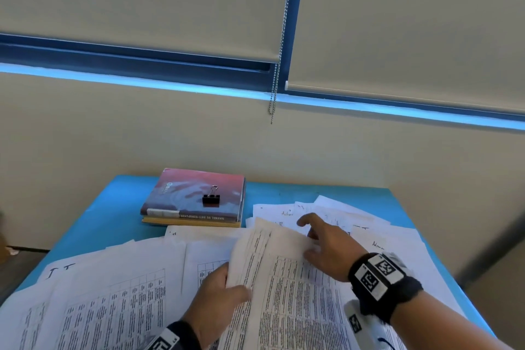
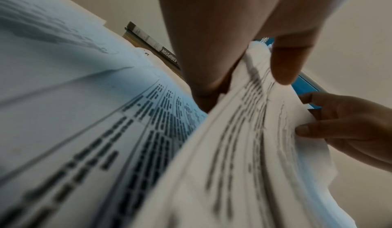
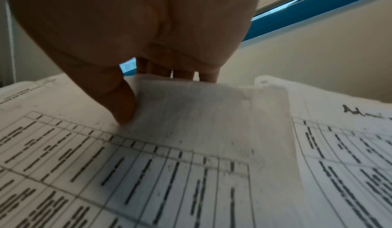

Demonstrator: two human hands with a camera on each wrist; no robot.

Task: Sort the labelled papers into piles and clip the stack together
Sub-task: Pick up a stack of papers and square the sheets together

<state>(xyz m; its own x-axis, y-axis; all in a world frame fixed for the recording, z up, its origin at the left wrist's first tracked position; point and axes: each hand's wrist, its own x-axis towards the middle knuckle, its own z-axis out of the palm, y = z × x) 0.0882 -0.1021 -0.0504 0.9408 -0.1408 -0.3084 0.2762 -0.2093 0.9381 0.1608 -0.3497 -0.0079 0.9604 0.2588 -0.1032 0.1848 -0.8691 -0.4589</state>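
Both hands [image 1: 272,270] lift printed table sheets [image 1: 284,287] (edges fanned, text blurred).

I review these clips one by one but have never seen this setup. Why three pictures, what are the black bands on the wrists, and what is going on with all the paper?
No robot here: a person works with bare hands. The wide picture comes from a head-worn camera; the other two come from cameras strapped to each wrist, which are the black bands you see. On the blue table lie loose printed sheets, some hand-labelled, and a book with a black binder clip standing on it, untouched. The left hand grips a bundle of papers by its edge. The right hand pinches the top sheet's far end, thumb on top and fingers beneath, lifting it. Sorting is underway; nothing is clipped yet.
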